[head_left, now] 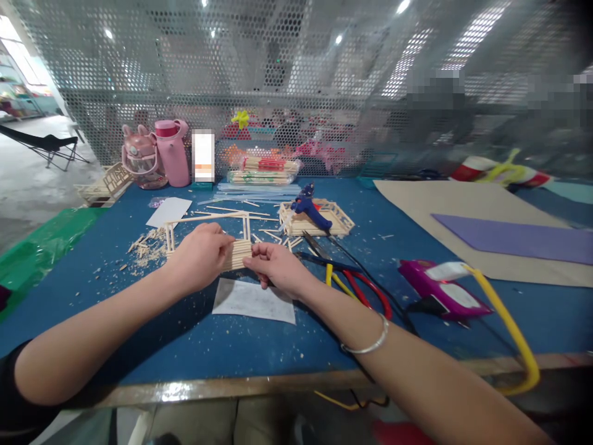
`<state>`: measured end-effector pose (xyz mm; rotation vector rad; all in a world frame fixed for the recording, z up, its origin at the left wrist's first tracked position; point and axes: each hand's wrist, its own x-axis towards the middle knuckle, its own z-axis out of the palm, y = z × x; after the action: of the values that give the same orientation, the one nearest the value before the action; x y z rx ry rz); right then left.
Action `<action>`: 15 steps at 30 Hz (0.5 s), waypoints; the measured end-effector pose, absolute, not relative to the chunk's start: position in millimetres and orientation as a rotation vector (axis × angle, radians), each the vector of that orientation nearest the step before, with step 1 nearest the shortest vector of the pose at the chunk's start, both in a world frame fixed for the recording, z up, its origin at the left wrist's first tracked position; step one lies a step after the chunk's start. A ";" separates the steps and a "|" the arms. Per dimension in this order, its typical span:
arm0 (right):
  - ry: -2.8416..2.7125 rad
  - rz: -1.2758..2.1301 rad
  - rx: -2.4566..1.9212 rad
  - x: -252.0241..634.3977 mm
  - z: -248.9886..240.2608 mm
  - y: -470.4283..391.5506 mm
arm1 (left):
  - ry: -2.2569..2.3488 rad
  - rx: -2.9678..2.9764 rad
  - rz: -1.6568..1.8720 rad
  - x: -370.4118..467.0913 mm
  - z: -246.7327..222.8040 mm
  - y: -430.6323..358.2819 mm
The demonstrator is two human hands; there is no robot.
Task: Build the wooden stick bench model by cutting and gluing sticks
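Note:
Between my two hands is a small wooden-stick frame [238,254], with pale sticks laid side by side as a panel and thin posts and a top bar rising behind. My left hand [201,252] is closed over its left part, fingertips on the upper edge of the panel. At the right end, my right hand [278,266] pinches the panel's edge between thumb and fingers. Part of the frame is hidden behind my left hand. Just below lies a white sheet of paper [254,301] on the blue table [185,346].
A blue glue gun [312,210] rests on another stick structure [340,227]. Red-handled scissors [365,290] and a magenta tool [445,290] lie right. Stick scraps [148,252] are left; pink bottles [173,154] and bagged sticks [264,173] stand or lie behind, before a perforated metal screen [278,55].

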<state>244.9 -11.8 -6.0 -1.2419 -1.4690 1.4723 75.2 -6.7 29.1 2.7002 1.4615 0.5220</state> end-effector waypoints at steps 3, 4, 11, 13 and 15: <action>-1.478 1.480 -1.236 244.8 -4.4 -12.7 | 1.458 2.634 0.564 74.5 29.5 -5.2; -1.477 1.483 -1.231 244.9 -4.1 -13.0 | 1.460 2.610 0.588 74.2 30.0 -4.9; -1.454 1.485 -1.229 245.4 -5.9 -13.0 | 1.471 2.486 0.701 68.3 28.5 -2.5; -1.461 1.484 -1.225 245.3 -6.1 -12.7 | 1.476 2.598 0.691 67.1 25.4 -2.3; -1.472 1.484 -1.230 245.2 -6.0 -12.5 | 1.440 2.779 0.670 66.8 23.7 -4.5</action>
<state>245.2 -12.5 -6.0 -1.2296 -1.4720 1.4844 66.8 -4.5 23.7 2.7792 1.4395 0.6703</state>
